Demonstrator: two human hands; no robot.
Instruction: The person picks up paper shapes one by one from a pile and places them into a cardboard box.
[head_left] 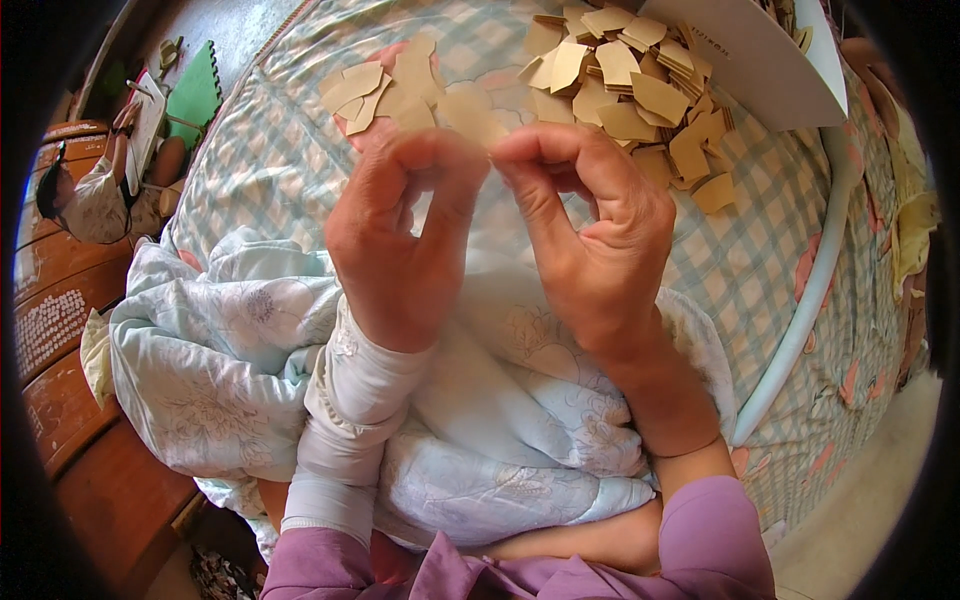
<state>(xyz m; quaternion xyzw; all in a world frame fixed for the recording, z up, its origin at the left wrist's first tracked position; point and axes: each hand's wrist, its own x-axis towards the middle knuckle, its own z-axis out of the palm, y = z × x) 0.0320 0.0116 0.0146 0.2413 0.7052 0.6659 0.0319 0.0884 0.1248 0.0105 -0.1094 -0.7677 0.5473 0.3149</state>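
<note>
In front of me, both hands are raised with their fingertips meeting over my lap. My left hand (400,230) is closed in a pinch, its fingertips smeared by motion. My right hand (597,225) pinches too, thumb against forefinger. Between and just above the fingertips is a thin tan card piece (470,112), blurred, with its lower edge at both pinches. Beyond my left hand lies a small group of loose tan card pieces (357,92) with curved edges. Farther right, a larger heap of similar card pieces (630,75) is spread on the checked bedspread (270,150).
A white box (770,65) stands at the far right, beside the heap. A pale blue tube (800,330) curves along the right. A floral quilt (240,370) covers my lap. At the far left, another person (95,200) sits near a green mat (195,92).
</note>
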